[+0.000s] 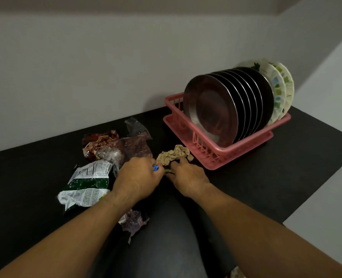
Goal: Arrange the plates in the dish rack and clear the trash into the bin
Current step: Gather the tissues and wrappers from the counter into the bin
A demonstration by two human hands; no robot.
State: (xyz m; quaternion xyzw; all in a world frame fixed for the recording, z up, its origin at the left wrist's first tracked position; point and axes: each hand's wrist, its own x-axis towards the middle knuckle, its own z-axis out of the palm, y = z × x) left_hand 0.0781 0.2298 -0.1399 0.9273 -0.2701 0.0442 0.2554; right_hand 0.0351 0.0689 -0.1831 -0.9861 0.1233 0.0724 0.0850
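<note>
A pink dish rack (206,155) stands at the back right of the black counter, filled with several upright steel plates (212,109) and patterned white plates (280,91) behind them. Trash lies on the counter: a crumpled brown paper (175,153), a red-brown clear wrapper (114,146), a green and white packet (86,183). My left hand (138,177) grips a small blue thing (155,168) in curled fingers. My right hand (186,177) pinches a small dark scrap just below the brown paper. A dark bag or bin (166,237) sits under my forearms.
A crumpled clear plastic piece (136,127) lies behind the wrappers. Another pinkish wrapper (134,219) lies near my left forearm. The counter (286,167) ends at the right, beyond the rack. A wall runs along the back.
</note>
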